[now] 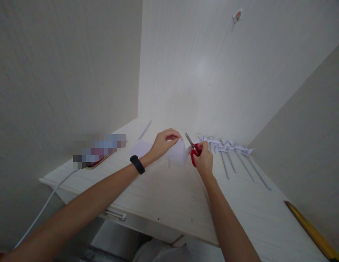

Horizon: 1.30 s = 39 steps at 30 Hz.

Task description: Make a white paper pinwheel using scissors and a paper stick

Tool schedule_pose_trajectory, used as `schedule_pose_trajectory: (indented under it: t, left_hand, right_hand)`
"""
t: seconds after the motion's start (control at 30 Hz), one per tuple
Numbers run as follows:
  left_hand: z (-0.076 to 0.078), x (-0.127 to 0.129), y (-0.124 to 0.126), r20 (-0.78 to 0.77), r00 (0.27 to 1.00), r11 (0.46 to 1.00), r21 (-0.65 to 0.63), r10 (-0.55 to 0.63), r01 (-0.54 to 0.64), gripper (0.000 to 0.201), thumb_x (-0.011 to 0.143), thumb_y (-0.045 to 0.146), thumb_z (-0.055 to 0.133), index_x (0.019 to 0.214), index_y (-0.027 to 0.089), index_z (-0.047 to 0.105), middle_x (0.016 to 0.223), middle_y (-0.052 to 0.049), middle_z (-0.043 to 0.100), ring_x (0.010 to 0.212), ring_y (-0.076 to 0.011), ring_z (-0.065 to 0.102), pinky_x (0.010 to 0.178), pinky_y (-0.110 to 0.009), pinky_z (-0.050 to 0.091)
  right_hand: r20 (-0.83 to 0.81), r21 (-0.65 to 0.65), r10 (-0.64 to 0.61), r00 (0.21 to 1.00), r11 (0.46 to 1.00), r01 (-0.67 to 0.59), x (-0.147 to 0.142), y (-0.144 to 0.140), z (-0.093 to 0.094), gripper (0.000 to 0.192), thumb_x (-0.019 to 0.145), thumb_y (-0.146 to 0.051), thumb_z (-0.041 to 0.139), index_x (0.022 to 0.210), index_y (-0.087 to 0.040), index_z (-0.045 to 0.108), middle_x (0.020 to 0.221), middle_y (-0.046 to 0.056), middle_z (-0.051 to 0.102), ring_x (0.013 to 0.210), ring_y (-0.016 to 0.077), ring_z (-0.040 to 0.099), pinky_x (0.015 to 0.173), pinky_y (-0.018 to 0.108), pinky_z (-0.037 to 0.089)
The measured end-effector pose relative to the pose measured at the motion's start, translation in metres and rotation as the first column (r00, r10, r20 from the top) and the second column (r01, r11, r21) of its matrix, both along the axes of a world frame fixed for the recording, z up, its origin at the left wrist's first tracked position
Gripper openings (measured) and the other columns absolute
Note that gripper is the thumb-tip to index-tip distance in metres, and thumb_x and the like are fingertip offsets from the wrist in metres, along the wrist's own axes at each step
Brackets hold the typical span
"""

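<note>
My left hand (166, 142), with a black band on its wrist, pinches the upper corner of a white sheet of paper (177, 154) held above the table. In my right hand (204, 158) is a pair of scissors (193, 145) with red handles. Their blades point up and to the left, just right of the paper and apart from my left fingertips. The blades look nearly closed. The paper's right edge reaches close to my right fingers; whether they touch it I cannot tell. Another flat white sheet (140, 148) lies behind my left wrist.
Several white paper pinwheels (229, 145) with rolled sticks lie at the back right. A thin rolled paper stick (145, 130) rests at the back left. A phone (97, 162) with a white cable (53, 193) is at left. A yellow-and-black object (308, 227) lies along the right edge.
</note>
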State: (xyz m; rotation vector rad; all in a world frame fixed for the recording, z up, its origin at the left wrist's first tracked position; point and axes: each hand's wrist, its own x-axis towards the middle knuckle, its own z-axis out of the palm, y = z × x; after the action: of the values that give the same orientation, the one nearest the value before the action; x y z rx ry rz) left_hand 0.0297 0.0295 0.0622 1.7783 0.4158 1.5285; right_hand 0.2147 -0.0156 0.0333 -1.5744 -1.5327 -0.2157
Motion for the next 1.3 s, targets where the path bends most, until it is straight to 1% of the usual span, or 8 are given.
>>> schedule_pose_trajectory:
  t: [0.2, 0.43, 0.63, 0.8, 1.07, 1.3]
  left_hand:
    - [-0.003, 0.0008, 0.0033, 0.023, 1.0, 0.999, 0.035, 0.001, -0.001, 0.004, 0.075, 0.017, 0.063, 0.075, 0.014, 0.066, 0.084, -0.006, 0.064, 0.079, -0.0121, 0.06, 0.074, -0.025, 0.049]
    - [-0.0033, -0.0017, 0.003, -0.048, 0.996, 0.988, 0.137, 0.073, -0.065, 0.007, 0.077, 0.013, 0.06, 0.075, 0.015, 0.067, 0.083, -0.005, 0.065, 0.08, -0.012, 0.06, 0.071, -0.024, 0.048]
    - [-0.0036, -0.0022, 0.0032, -0.036, 0.994, 0.987, 0.129, 0.102, -0.096, 0.007, 0.076, 0.012, 0.06, 0.075, 0.014, 0.067, 0.083, -0.006, 0.065, 0.079, -0.0122, 0.06, 0.069, -0.024, 0.048]
    - [-0.0031, -0.0024, 0.0035, -0.064, 0.991, 0.984, 0.143, 0.116, -0.106, 0.009, 0.077, 0.011, 0.059, 0.075, 0.014, 0.067, 0.083, -0.006, 0.065, 0.078, -0.0123, 0.059, 0.068, -0.023, 0.046]
    - [-0.0006, -0.0048, 0.0048, -0.114, 0.982, 0.972, 0.201, 0.15, -0.125, 0.011, 0.077, 0.008, 0.057, 0.075, 0.015, 0.066, 0.081, -0.004, 0.065, 0.076, -0.0108, 0.058, 0.066, -0.022, 0.045]
    - [-0.0013, -0.0057, 0.0055, -0.126, 0.983, 0.981, 0.157, 0.132, -0.112, 0.01, 0.077, 0.011, 0.058, 0.076, 0.015, 0.067, 0.082, -0.005, 0.065, 0.077, -0.0115, 0.058, 0.067, -0.023, 0.045]
  right_hand:
    - [0.111, -0.031, 0.014, 0.994, 0.999, -0.011, -0.0032, -0.0035, 0.0013, 0.019, 0.068, -0.027, 0.053, 0.084, -0.023, 0.043, 0.069, 0.0, 0.062, 0.061, 0.0197, 0.059, 0.057, 0.027, 0.038]
    - [0.177, -0.026, 0.005, 0.984, 1.0, -0.001, -0.0028, -0.0038, 0.0016, 0.018, 0.07, -0.028, 0.052, 0.085, -0.023, 0.044, 0.07, 0.001, 0.062, 0.062, 0.0188, 0.059, 0.057, 0.026, 0.038]
    - [0.201, -0.031, -0.007, 0.98, 0.999, 0.013, -0.0018, -0.0033, 0.0014, 0.018, 0.071, -0.027, 0.052, 0.086, -0.022, 0.043, 0.071, 0.002, 0.063, 0.063, 0.0192, 0.06, 0.057, 0.026, 0.037]
    - [0.21, -0.05, 0.006, 0.978, 0.999, 0.005, -0.0022, -0.005, 0.0028, 0.018, 0.072, -0.027, 0.052, 0.087, -0.023, 0.042, 0.071, 0.002, 0.062, 0.063, 0.0189, 0.06, 0.057, 0.026, 0.037]
    - [0.213, -0.063, 0.011, 0.977, 0.998, 0.002, 0.0, -0.0041, 0.0019, 0.019, 0.071, -0.027, 0.053, 0.087, -0.023, 0.042, 0.072, 0.002, 0.062, 0.064, 0.0194, 0.06, 0.057, 0.026, 0.037]
    - [0.217, -0.063, 0.02, 0.976, 0.998, -0.006, -0.0003, -0.0042, 0.0025, 0.017, 0.071, -0.026, 0.051, 0.086, -0.023, 0.043, 0.073, 0.002, 0.063, 0.064, 0.0195, 0.06, 0.057, 0.026, 0.037]
